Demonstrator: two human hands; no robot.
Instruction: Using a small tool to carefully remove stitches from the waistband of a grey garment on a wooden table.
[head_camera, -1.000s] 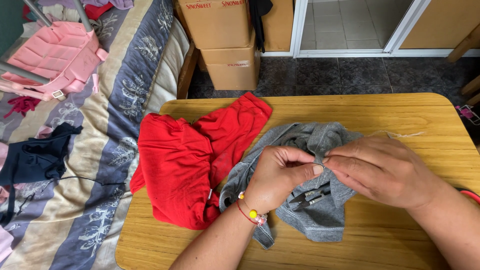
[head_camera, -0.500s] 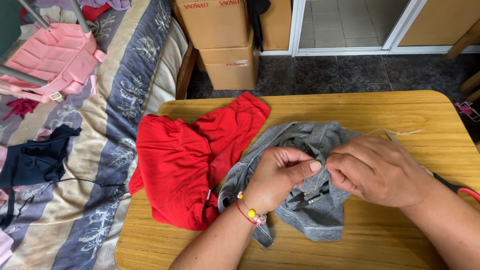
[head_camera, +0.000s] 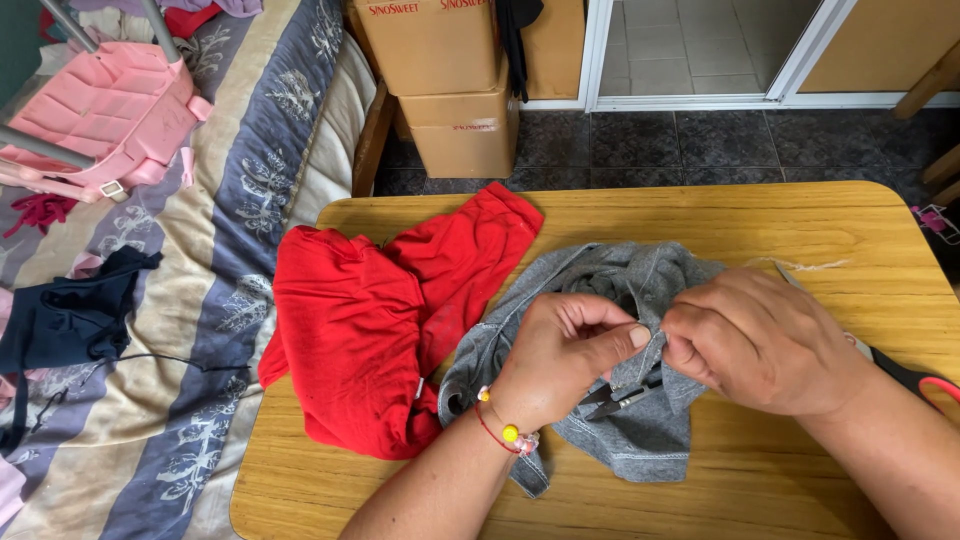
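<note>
Wooden and yellowish, the surface is carrying a crumpled grey garment near its centre, with a red garment lying touching it at nine o'clock. The person's left hand and right hand are meeting over the grey cloth, the left at about eight o'clock of the pinched fold and the right at three o'clock. The fingers of the left hand are closing together on a raised fold of the grey fabric, and the right hand's fingers are clamping the same fold from the other side. Small dark snips are lying on the grey cloth just below the two hands. Scissors with a red-and-black handle are resting at three o'clock, partly hidden by the right forearm. At twelve o'clock, on the dark tiled floor, two brown cardboard boxes are standing stacked, each bearing red printing on its front. At nine o'clock a striped bed is holding a pink bag.
</note>
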